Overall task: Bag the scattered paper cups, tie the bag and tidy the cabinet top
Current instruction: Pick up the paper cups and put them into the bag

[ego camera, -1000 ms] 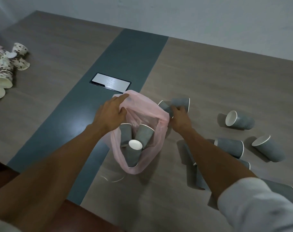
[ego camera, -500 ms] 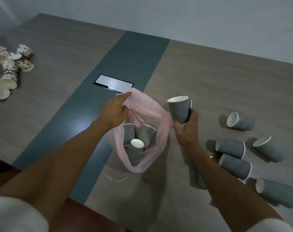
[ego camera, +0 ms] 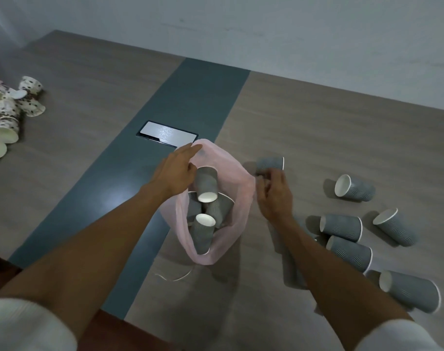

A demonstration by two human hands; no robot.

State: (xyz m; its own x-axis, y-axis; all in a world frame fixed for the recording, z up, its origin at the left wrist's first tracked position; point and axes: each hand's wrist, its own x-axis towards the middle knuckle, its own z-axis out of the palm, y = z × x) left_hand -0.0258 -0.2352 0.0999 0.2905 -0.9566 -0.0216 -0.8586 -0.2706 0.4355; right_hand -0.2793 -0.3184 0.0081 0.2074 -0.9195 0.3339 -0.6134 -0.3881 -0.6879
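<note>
Partly done. Several grey cups [ego camera: 205, 198] already inside the pink bag [ego camera: 238, 224], standing open on the table [ego camera: 317, 138]. Left hand [ego camera: 176, 171] gripping the bag's rim. Right hand [ego camera: 274, 193] beside the mouth, fingers loosely curled, seemingly empty. Still left: loose grey cups [ego camera: 355, 187] at right, spotted cups [ego camera: 13, 112] far left, then tying.

1. The pink bag [ego camera: 243, 198] stands open in the middle of the cabinet top [ego camera: 329, 138], its mouth partly filled with grey cups [ego camera: 207, 184].
2. To its right, five grey cups on their sides [ego camera: 355, 188] crowd the near right.
3. One cup [ego camera: 270, 164] lies just beside the bag's far right edge.
4. Spotted cups [ego camera: 10, 110] cluster far left.
5. Bare surface lies between.
</note>
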